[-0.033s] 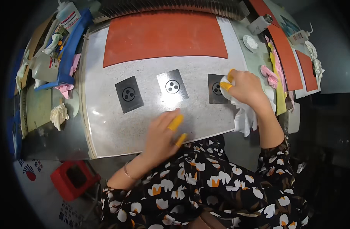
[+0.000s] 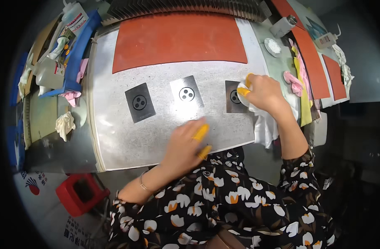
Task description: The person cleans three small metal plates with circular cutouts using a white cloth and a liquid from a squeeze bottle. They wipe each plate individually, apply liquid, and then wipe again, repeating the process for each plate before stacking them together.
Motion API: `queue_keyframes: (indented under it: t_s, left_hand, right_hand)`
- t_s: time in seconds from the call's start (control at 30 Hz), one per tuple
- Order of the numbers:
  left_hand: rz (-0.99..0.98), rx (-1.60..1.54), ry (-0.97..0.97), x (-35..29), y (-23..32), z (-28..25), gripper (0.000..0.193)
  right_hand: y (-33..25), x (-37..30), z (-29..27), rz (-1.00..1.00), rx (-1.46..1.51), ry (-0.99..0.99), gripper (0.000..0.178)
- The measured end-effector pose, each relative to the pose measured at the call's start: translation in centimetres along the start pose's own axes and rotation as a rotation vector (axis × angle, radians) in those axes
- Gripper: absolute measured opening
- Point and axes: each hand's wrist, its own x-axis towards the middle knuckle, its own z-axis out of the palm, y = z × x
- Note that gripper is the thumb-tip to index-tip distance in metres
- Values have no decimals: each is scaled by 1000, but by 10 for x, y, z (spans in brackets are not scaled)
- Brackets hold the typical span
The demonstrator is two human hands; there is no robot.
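Note:
Three flat dark metal plates, each with a round black mark, lie in a row on a pale board (image 2: 127, 145): the left plate (image 2: 132, 93), the middle plate (image 2: 194, 83) and the right plate (image 2: 231, 108). My right hand (image 2: 262, 91), yellow covers on its fingers, is closed on a white cloth (image 2: 265, 130). Bunched at the fingertips, the cloth covers the right part of the right plate and hangs toward the board's near edge. My left hand (image 2: 188, 141), somewhat blurred, hovers just below the middle plate, its yellow-covered fingers apart and holding nothing.
An orange-red mat (image 2: 177, 41) covers the far part of the board, before a rack of upright thin plates (image 2: 181, 10). Left stands a blue tray (image 2: 76, 62) with bottles. A small white dish (image 2: 273, 46) and pink cloth (image 2: 293, 82) lie right; a red stool (image 2: 76, 195) stands below left.
My left hand has shifted to the right, beneath the middle plate. My right hand and the cloth have moved very slightly left over the right plate.

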Motion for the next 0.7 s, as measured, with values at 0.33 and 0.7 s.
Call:
queue_keyframes:
  t_s: [0.33, 0.7]
  left_hand:
    - [76, 190, -112, 33, 21, 37, 55]
    - [38, 195, -162, 31, 25, 36, 52]
  right_hand:
    - [-1, 41, 25, -77, 105, -72, 31]
    - [-13, 0, 37, -168, 129, -32, 22]
